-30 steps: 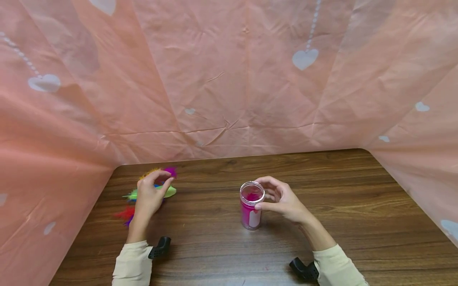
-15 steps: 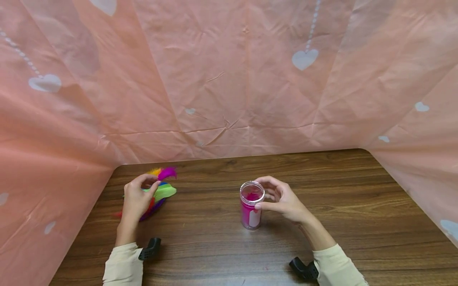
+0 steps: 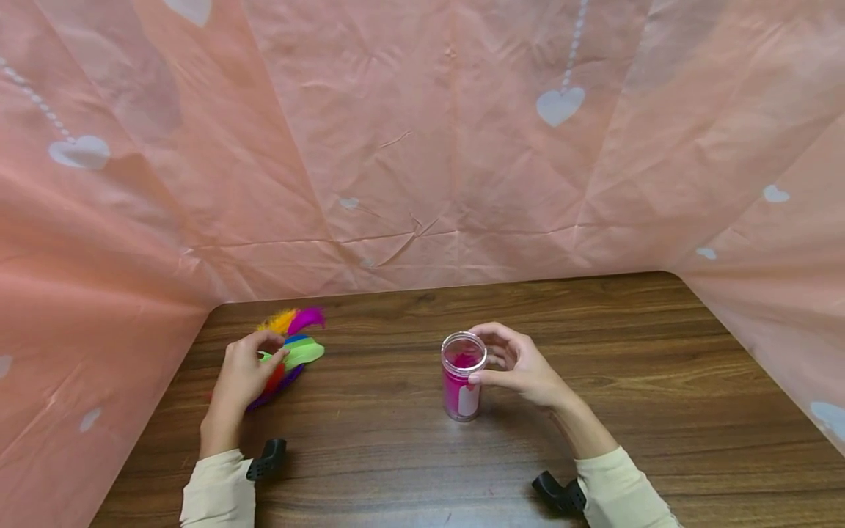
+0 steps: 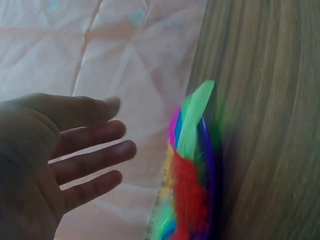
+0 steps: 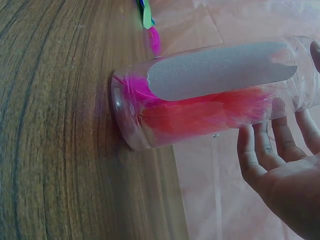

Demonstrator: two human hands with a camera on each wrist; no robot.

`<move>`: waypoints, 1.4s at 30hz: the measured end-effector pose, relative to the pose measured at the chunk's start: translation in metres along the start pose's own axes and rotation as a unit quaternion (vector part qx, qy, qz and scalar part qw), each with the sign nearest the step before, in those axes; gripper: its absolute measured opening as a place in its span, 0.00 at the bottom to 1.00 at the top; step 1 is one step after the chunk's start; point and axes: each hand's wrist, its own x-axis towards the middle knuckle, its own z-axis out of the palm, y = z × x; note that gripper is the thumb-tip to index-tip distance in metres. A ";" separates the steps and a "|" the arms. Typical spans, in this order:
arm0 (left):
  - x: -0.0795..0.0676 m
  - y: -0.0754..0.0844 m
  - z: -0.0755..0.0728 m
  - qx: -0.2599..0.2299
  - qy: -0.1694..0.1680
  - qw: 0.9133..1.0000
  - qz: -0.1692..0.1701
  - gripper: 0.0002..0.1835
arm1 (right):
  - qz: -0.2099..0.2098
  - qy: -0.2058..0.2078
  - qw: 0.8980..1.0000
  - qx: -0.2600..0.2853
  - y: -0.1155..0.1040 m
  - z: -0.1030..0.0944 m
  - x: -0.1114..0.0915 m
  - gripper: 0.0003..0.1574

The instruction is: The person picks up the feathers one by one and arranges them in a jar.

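Note:
My left hand hovers over the left side of a bunch of loose feathers, fingers relaxed and thumb apart from them. In the left wrist view a light green feather and a red feather lie beside the fingertips, with nothing between thumb and fingers. An orange feather and a magenta feather lie at the far end of the bunch. My right hand holds a clear plastic jar near its rim. The jar stands upright and lidless, with pink and red feathers inside and a pale label.
The brown wood-grain table reaches back to a pink cloth backdrop with pale hearts, which also hangs at both sides. A black wrist-camera mount sticks out from the left sleeve, another black mount from the right.
My left hand has drawn left and slightly nearer across the feathers, uncovering more of the magenta, orange and purple ones. The right hand and jar have stayed where they were.

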 end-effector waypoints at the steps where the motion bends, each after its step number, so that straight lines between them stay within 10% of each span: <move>1: -0.001 -0.002 -0.001 0.002 -0.013 1.000 -0.006 0.06 | 0.001 0.001 1.000 0.001 0.000 0.000 0.000 0.34; 21: -0.025 -0.045 -0.036 0.070 -0.105 0.987 -0.097 0.18 | -0.002 -0.001 1.000 0.000 0.000 0.000 0.000 0.34; 42: -0.038 -0.079 -0.030 0.061 -0.120 0.984 -0.115 0.08 | -0.003 -0.003 1.000 0.001 0.002 0.000 0.000 0.33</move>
